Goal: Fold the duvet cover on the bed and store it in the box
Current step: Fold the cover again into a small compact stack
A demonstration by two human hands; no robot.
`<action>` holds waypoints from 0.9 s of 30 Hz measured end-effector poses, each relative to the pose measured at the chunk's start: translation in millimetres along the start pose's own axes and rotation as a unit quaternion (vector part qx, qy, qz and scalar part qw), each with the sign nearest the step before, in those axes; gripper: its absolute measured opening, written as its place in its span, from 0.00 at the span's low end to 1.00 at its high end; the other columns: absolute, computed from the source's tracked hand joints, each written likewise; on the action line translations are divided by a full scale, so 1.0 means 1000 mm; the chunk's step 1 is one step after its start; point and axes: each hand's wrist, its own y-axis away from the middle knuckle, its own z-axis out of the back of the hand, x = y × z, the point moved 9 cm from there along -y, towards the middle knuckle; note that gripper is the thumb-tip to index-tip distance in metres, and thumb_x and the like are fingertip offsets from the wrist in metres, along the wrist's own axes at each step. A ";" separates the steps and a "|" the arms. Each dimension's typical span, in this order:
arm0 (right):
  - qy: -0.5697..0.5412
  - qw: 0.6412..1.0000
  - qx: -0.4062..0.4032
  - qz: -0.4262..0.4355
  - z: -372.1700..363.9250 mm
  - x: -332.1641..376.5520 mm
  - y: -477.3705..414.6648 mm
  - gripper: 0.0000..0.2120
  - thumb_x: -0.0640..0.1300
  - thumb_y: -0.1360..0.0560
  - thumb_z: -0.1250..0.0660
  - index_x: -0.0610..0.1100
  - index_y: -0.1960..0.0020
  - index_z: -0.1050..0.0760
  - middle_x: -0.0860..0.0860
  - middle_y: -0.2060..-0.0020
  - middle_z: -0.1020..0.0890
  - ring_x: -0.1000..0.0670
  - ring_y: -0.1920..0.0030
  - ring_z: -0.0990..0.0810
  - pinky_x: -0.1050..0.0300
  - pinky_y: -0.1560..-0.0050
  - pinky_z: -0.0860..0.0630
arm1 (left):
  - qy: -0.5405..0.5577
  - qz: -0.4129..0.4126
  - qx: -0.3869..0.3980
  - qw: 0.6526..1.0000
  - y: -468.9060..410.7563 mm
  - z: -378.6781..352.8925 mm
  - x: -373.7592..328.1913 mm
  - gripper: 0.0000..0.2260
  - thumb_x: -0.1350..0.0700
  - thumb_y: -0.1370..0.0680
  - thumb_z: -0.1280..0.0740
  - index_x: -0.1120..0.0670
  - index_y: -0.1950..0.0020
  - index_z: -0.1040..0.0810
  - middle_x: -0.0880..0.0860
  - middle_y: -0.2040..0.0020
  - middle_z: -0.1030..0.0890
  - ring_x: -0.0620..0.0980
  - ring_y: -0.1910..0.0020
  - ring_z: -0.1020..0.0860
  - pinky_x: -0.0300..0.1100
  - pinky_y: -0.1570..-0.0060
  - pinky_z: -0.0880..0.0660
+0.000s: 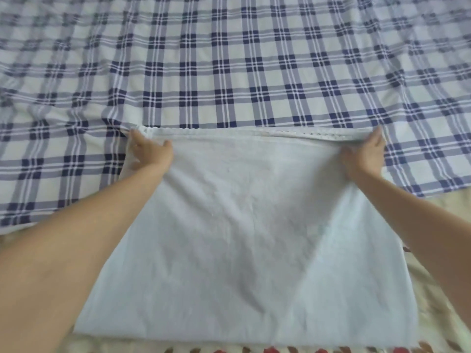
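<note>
A pale blue-white duvet cover (244, 225) lies folded in a broad rectangle on the bed, its far edge trimmed with a scalloped seam. My left hand (150, 151) grips the far left corner, fingers curled over the cloth. At the far right corner my right hand (367, 154) pinches the edge in the same way. Both arms reach forward over the cover. No box is in view.
A blue and white checked sheet (229, 59) covers the bed beyond and beside the cover. A cream fabric with red flowers (280, 349) shows along the near edge and at the right (453, 207).
</note>
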 end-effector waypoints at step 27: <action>0.004 0.994 -0.106 0.040 0.035 -0.001 -0.034 0.07 0.46 0.23 0.40 0.43 0.50 0.30 0.46 0.50 0.26 0.42 0.51 0.24 0.55 0.58 0.37 | -0.322 -0.303 0.078 0.894 0.119 -0.071 0.020 0.29 0.42 0.24 0.57 0.47 0.22 0.46 0.47 0.22 0.47 0.54 0.23 0.49 0.68 0.33 0.54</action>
